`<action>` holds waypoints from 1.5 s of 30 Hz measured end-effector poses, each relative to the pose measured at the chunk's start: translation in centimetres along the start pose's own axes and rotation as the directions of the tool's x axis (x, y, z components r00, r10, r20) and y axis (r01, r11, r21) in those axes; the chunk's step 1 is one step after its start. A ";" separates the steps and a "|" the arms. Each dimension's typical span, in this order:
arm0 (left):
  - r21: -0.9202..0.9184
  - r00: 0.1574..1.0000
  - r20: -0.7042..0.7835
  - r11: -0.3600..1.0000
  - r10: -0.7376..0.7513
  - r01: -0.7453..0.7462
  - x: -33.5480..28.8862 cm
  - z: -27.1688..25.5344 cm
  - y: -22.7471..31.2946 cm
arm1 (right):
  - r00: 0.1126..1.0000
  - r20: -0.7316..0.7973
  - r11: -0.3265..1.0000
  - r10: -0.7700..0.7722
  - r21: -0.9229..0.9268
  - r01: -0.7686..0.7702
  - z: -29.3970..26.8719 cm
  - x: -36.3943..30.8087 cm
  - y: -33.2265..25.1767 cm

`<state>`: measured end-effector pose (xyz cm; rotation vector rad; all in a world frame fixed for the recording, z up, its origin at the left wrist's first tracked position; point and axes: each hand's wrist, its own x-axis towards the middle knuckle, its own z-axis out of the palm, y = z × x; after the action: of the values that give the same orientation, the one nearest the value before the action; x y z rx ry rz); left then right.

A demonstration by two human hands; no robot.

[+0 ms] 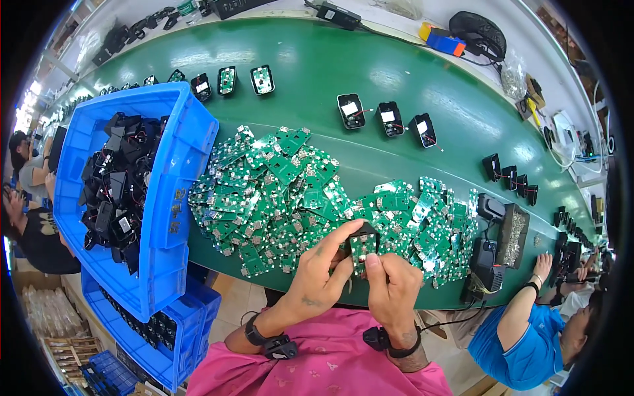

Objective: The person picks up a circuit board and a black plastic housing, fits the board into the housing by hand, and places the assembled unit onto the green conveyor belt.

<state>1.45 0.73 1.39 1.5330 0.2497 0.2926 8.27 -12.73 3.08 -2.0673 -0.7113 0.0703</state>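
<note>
Since the green table (297, 61) runs off both sides of my view, I'll start there: stuff is spread from its far edge right down to the near one. Over the near edge on my left, the blue bin (158, 264) is heaped with black cases (113, 191), so plenty left, I'd say. Same with boards: a big pile (290, 198) along the near edge, right of the bin, and a smaller pile (429, 218) further right. Toward the far edge, left of the middle, a few filled cases (262, 80) have boards in, so I'd call those done to this stage. Three wired cases (390, 120) right of them show no board on top, so I reckon they're waiting.

My left hand (318, 272) is gripping the held case (367, 229) just inside the near edge, and my right hand (395, 280) has its thumb on the board (360, 248) in its opening. Looks mostly in, to my eye.

Can't see the bottom of the bin, the lower bin (206, 307) is half covered, and the rows at both ends go tiny. My fingers hide the board's near end, so no idea if it's seated.
</note>
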 end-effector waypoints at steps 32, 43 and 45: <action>0.366 0.877 -0.232 0.873 0.420 -0.322 -0.3 1.3 -0.8 | 0.969 -0.075 0.917 -0.237 0.314 0.248 2.8 0.8 0.9; 0.075 0.950 -0.287 0.991 0.126 -0.108 1.7 0.6 0.3 | 0.995 0.066 0.931 -0.074 0.362 0.046 1.6 1.3 -0.6; -0.164 0.960 -0.191 0.971 -0.206 0.176 1.9 -0.7 0.5 | 0.988 0.071 0.906 -0.140 0.411 0.099 1.3 1.3 0.0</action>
<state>2.99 2.02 1.94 1.3228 0.5274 0.3102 8.90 -11.05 2.61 -1.6253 -0.8082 0.2334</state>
